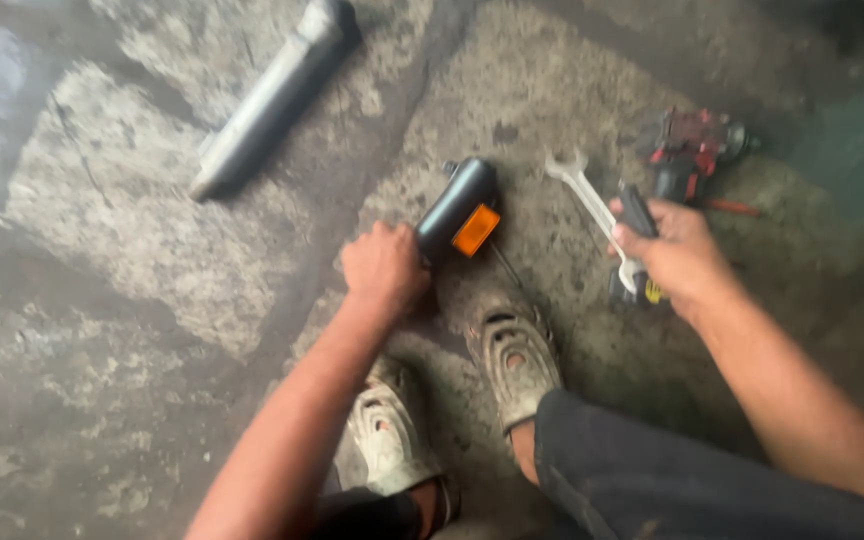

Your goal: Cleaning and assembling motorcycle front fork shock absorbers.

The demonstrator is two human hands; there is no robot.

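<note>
On the rough, stained concrete floor, the left hand was closed around the near end of a smooth black lamp with an orange reflector; right of the lamp, beside a flat steel wrench, the right hand gripped a dark tool handle with curled fingers.

No packages, signs or screens; only small yellow label on dark tool below right hand.
</note>
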